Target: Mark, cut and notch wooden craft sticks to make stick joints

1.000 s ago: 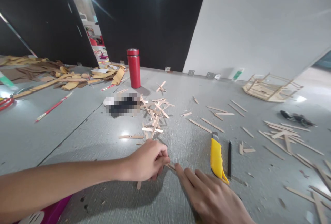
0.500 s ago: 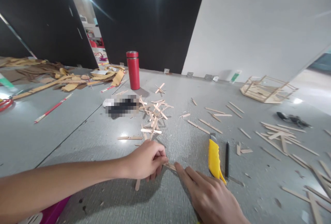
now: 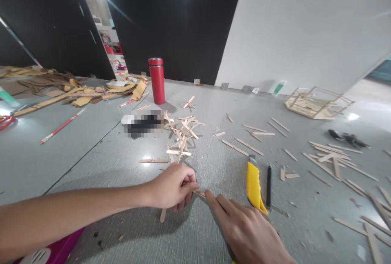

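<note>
Two hands meet low centre on grey table (image 3: 91, 154). L hand (image 3: 174, 186) curled tight, thumb + fingers pinching one end of short stick (image 3: 200, 194). R hand (image 3: 247, 231) spread loose, palm down, index tip resting on the stick's other end, prob. pinning it flat so it can't slide. Second stick (image 3: 163, 215) pokes out under L hand; joined to the first or not, can't tell, knuckles hide it. Yellow knife (image 3: 255, 186) + black pen (image 3: 269, 186) lie side by side just beside R hand, likely kept within easy reach. Stick pile (image 3: 182, 134) just beyond L hand. Red flask (image 3: 157, 81) upright further back, well apart. Stick frame (image 3: 317, 103) far R.
</note>
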A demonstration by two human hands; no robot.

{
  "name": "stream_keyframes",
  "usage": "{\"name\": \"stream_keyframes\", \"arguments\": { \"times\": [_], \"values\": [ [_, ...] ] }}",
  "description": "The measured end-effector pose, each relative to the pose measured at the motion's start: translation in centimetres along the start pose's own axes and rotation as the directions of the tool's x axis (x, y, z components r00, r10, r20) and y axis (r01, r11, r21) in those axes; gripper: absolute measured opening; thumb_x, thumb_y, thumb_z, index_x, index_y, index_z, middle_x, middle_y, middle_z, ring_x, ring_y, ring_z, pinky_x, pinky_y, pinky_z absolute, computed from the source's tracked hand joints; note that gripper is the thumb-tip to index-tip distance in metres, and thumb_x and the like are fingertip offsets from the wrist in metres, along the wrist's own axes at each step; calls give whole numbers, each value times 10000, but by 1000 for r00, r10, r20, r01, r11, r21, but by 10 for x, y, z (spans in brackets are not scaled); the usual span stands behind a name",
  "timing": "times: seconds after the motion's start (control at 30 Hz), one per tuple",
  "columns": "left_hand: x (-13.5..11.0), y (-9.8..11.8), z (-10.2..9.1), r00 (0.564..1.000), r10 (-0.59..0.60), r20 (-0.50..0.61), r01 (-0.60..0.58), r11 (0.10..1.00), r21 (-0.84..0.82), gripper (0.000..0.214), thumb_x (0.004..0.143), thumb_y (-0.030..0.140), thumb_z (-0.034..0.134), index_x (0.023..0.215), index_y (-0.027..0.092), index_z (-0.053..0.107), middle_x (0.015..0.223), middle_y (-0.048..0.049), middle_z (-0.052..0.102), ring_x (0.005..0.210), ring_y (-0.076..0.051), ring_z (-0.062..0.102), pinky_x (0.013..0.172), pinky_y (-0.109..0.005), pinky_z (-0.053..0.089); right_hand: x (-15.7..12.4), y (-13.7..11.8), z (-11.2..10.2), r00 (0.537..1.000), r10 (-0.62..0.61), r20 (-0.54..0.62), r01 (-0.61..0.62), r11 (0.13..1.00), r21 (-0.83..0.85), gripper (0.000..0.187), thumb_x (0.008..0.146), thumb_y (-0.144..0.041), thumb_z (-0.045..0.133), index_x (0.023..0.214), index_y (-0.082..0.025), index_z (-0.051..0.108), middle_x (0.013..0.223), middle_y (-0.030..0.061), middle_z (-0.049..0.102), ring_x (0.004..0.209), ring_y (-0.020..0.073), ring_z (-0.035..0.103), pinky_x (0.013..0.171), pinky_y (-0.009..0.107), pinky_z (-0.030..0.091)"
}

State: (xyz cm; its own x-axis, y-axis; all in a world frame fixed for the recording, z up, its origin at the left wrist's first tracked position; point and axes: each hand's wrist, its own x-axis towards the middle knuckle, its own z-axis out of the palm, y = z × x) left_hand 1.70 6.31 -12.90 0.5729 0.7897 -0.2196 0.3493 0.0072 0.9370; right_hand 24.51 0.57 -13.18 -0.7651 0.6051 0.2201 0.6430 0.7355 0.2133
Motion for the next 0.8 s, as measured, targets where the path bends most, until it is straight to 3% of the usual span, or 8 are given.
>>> {"name": "stream_keyframes", "arguments": {
  "times": [0.4, 0.67, 0.8],
  "values": [
    [-1, 2, 0, 1000, 19, 10, -19, 1000, -7, 275, 1007, 307, 510, 759, 190, 534, 552, 29, 594, 382, -115, 578, 343, -183, 456, 9, -4, -1, 993, 17, 113, -10, 998, -60, 612, 706, 74, 602, 1309, -27, 620, 878, 36, 720, 584, 217, 727, 459, 366, 611],
    [0, -2, 1, 1000, 28, 0, -28, 999, 15, 284, 1012, 314, 481, 757, 196, 516, 557, 20, 600, 392, -123, 583, 349, -190, 453, 1, -3, -1, 999, -30, -42, 23, 989, -146, 640, 646, 91, 514, 1273, 15, 618, 817, 51, 720, 577, 216, 714, 430, 364, 607],
    [-3, -3, 3, 998, 53, -30, -51, 997, 59, 301, 1017, 337, 483, 755, 193, 519, 574, 14, 597, 399, -111, 568, 351, -179, 434, 0, -9, -6, 995, -62, -73, 44, 972, -233, 616, 656, 61, 496, 1254, 42, 642, 859, 109, 746, 638, 239, 728, 463, 362, 619]
  ]
}}
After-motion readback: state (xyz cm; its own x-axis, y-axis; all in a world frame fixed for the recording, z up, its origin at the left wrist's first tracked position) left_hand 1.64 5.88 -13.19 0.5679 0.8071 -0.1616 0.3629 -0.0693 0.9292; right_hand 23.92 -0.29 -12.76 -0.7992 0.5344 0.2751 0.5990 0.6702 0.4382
